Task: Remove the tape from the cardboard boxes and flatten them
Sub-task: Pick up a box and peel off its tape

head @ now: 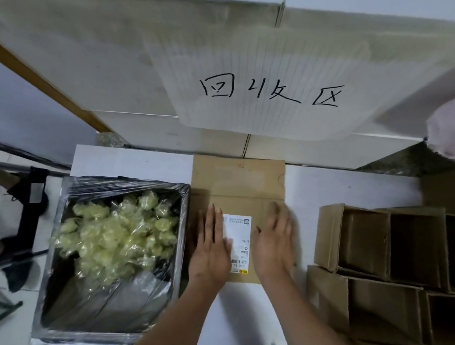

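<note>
Both hands lie flat with fingers straight, gripping nothing: the left hand (pixel 212 248) and right hand (pixel 275 245) press on a flattened box (pixel 237 186) on the white surface (pixel 353 187). Unflattened boxes (pixel 384 274) stand right; a bin (pixel 182 225) of wadded tape (pixel 120 232) sits left.

Head view, steeply down, close

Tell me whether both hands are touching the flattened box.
Touching. The head view shows the left hand and right hand lying palm-down on the flattened box.
</note>
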### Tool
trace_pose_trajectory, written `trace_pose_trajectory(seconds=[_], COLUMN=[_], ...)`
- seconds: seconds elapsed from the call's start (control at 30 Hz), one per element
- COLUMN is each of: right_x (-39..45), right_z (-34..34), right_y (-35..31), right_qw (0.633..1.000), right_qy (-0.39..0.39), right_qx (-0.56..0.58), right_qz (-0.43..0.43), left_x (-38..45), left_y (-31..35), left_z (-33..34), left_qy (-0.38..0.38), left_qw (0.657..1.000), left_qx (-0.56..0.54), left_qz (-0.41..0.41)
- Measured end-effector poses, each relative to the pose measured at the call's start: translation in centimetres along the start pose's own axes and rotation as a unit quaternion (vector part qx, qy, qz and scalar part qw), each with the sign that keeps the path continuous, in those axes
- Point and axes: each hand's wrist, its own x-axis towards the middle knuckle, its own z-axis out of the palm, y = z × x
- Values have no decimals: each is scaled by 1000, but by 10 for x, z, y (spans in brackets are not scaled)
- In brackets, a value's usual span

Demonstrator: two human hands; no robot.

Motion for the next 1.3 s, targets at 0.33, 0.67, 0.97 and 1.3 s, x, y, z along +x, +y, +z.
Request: trace_pose_trajectory(seconds=[0.33,0.67,0.97,1.3], right_x=[-3,-1,0,-9], right_z=[44,47,9,-91], right_y=[10,14,10,-14], right_qw=[990,991,983,978], right_qy=[3,9,-90,-138], right_qx=[-90,-72,-83,-106], right_qz=[-110,-115,-138,-114], left_x=[12,15,15,-15], left_y=[-11,-11,3,49], left_z=[14,18,1,-76], left_qy=[39,63,0,-36], left_qw=[996,995,999,993], left_qx=[-66,-58,30,100], left_qz=[45,50,-35,-42])
